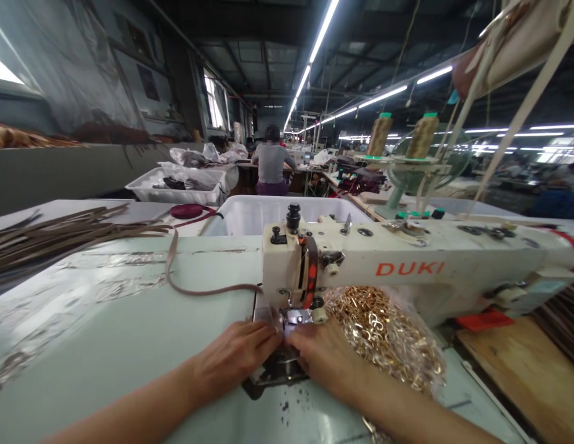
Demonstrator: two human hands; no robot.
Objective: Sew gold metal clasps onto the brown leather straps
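A white sewing machine (407, 268) marked DUKI stands on the pale green table (106, 333). My left hand (235, 357) and my right hand (323, 357) lie side by side at the metal needle plate (296, 317) under the presser foot. Both have fingers pressed together at the foot, pinching a small piece I cannot make out. A thin brown strap (194, 290) runs from the machine head leftward across the table. A clear bag of gold metal rings (388, 333) lies right beside my right hand.
A heap of brown straps (50, 237) lies at the far left. A dark red tape roll (187, 211) and a white bin (250, 213) sit behind the machine. Two thread cones (400, 135) stand on a rack. A wooden board (522, 370) is right. Another person (271, 166) sits far ahead.
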